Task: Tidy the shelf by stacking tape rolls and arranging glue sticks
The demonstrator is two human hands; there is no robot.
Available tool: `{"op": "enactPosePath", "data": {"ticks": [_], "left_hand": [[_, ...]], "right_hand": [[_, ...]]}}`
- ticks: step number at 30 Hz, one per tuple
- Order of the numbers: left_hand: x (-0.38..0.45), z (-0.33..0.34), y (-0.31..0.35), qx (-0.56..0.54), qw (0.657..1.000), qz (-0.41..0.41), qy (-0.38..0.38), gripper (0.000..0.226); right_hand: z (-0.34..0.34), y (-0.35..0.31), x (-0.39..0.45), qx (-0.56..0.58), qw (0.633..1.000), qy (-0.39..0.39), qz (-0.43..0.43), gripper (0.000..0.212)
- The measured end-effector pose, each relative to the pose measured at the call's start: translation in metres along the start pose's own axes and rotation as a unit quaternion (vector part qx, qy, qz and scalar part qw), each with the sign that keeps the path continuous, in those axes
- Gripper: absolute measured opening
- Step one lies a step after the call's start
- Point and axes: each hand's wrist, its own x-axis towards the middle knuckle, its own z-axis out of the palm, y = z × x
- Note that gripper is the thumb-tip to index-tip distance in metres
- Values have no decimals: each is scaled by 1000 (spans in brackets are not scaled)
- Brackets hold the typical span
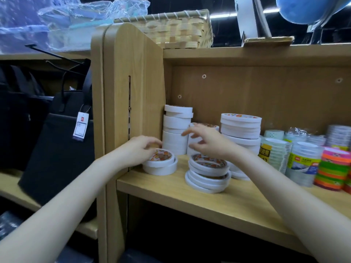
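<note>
White tape stack half hidden behind blurred right hand.

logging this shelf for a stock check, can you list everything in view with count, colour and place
white tape stacks: five, white, left half of the shelf
clear tape packs: several, clear, right of the white stacks
neon tape rolls: one stack, orange, pink and green, far right
shelf: one, light wood
basket: one, woven tan, on top of the shelf
bag: one, black with a white tag, hanging left of the shelf
plastic wrap: clear and blue, top left
left hand: on the small front-left tape stack
right hand: open, above the front middle stack
</note>
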Motion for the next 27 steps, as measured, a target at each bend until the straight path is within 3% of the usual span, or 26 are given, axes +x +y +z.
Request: {"op": "enactPosePath", "data": {"ticks": [3,6,9,12,18,21,24,27], "left_hand": [[-26,-5,3,54,997,-4,-54,26],[-33,-1,4,116,992,-1,-45,23],[-33,2,2,124,992,12,10,18],[-32,2,0,55,998,21,37,13],[-32,8,-1,-60,993,39,89,31],[-34,15,-3,-56,991,48,115,40],[-40,18,-6,-32,994,24,100,49],[-44,19,-8,61,997,25,51,36]], "right_hand": [[10,-16,1,14,991,-127,-29,34],[21,-29,11,-46,983,-173,-52,35],[22,-32,15,-54,986,-149,-43,27],[12,-31,12,36,990,-133,-24,18],[-2,-25,2,85,990,-115,-21,21],[0,-22,-2,90,991,-94,-24,20],[5,-20,-1,14,997,-58,-48,23],[13,-16,3,-25,998,-44,-42,24]]}}
